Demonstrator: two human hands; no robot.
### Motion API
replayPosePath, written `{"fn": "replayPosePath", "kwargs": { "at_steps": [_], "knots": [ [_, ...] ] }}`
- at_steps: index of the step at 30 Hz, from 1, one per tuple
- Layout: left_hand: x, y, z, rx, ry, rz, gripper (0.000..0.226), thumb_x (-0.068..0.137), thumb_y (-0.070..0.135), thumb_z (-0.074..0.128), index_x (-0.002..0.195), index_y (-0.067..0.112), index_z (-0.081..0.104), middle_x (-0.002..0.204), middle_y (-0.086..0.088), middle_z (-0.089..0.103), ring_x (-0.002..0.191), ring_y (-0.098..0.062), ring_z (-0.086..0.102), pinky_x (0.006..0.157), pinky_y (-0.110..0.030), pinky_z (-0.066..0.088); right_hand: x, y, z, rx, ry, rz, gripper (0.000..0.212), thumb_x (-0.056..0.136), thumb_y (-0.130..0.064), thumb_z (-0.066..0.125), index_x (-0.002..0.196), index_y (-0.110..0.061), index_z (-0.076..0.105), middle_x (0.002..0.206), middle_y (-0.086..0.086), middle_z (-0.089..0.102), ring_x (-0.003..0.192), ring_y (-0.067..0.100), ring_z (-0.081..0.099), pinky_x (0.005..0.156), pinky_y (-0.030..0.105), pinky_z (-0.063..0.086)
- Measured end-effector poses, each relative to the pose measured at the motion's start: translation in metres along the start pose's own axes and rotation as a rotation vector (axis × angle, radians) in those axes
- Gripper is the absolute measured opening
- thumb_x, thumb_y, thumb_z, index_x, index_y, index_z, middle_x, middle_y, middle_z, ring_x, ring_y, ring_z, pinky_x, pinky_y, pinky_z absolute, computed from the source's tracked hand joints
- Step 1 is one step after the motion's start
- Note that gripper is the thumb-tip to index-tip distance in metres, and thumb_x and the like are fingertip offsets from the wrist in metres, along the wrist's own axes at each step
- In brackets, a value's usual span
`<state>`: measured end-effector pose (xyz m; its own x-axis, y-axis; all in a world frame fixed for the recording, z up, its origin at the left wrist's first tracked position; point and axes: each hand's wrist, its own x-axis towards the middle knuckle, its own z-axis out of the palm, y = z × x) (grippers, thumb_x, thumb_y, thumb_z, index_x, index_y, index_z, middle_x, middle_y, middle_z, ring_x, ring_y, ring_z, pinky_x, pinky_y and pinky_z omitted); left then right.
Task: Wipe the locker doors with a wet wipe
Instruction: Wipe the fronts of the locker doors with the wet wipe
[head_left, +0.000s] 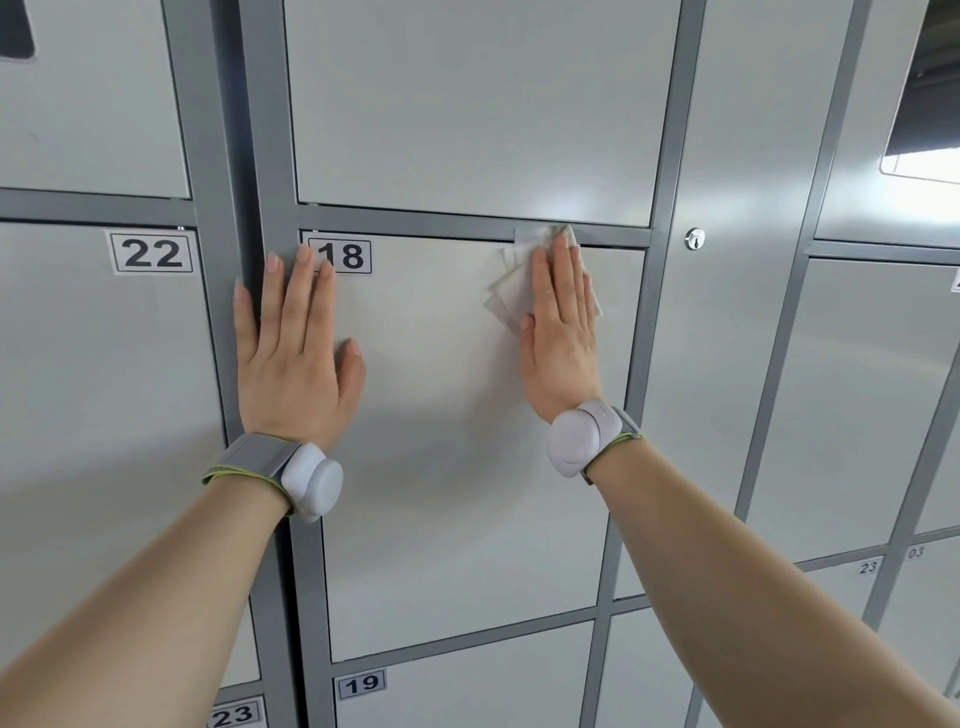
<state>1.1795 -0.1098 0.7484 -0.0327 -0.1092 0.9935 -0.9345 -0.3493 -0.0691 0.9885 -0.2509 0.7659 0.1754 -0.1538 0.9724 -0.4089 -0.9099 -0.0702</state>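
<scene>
Door 18: wet wipe pressed flat by spread right hand, top right; spread left hand braced at left. Downward strokes likely needed next.

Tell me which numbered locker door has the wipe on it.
Door 18: the right hand presses the wet wipe flat near its top right corner. Door 22 and door 19 have no wipe on them.

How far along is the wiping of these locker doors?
Done: cannot tell; no door shows wipe marks. In hand: the right hand presses the wet wipe on door 18, at its top right corner; the left hand rests flat on it. Left: probably the rest of it, door 19, door 22.
</scene>
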Motion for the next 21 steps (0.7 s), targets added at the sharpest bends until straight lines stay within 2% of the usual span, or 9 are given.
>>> {"fn": "replayPosePath", "kwargs": {
  "at_steps": [5,11,17,21],
  "knots": [
    [0.000,0.001,-0.001,-0.023,0.003,-0.009,0.061,0.087,0.018,0.041,0.145,0.001,0.031,0.152,-0.014,0.030,0.142,-0.031,0.014,0.119,-0.040,-0.001,0.009,-0.017,0.007,0.001,-0.001,-0.070,0.064,0.088,0.010,0.040,0.149,-0.001,0.024,0.157,0.017,0.017,0.146,0.028,0.008,0.121,0.036,0.001],
    [0.000,0.001,-0.001,-0.050,0.000,-0.006,0.059,0.088,0.018,0.040,0.144,0.001,0.033,0.151,-0.016,0.031,0.142,-0.031,0.015,0.119,-0.040,-0.002,0.004,-0.029,0.011,0.004,-0.061,-0.191,0.063,0.086,0.009,0.042,0.147,0.002,0.027,0.156,0.017,0.021,0.146,0.030,0.011,0.120,0.042,0.007],
    [0.001,0.001,-0.005,-0.067,-0.025,-0.007,0.059,0.088,0.018,0.040,0.144,0.002,0.032,0.152,-0.015,0.030,0.142,-0.031,0.015,0.118,-0.041,-0.001,-0.009,-0.028,0.013,-0.002,-0.120,-0.290,0.064,0.084,0.011,0.047,0.145,0.003,0.030,0.154,0.019,0.026,0.144,0.031,0.015,0.120,0.041,0.008],
    [0.001,0.000,-0.008,-0.062,-0.039,-0.004,0.059,0.088,0.018,0.041,0.144,0.002,0.033,0.152,-0.014,0.031,0.142,-0.029,0.016,0.118,-0.041,0.001,-0.019,-0.024,0.010,-0.035,-0.178,-0.347,0.065,0.083,0.011,0.048,0.145,0.001,0.032,0.154,0.016,0.027,0.144,0.027,0.015,0.121,0.036,0.006]
  ]
}}
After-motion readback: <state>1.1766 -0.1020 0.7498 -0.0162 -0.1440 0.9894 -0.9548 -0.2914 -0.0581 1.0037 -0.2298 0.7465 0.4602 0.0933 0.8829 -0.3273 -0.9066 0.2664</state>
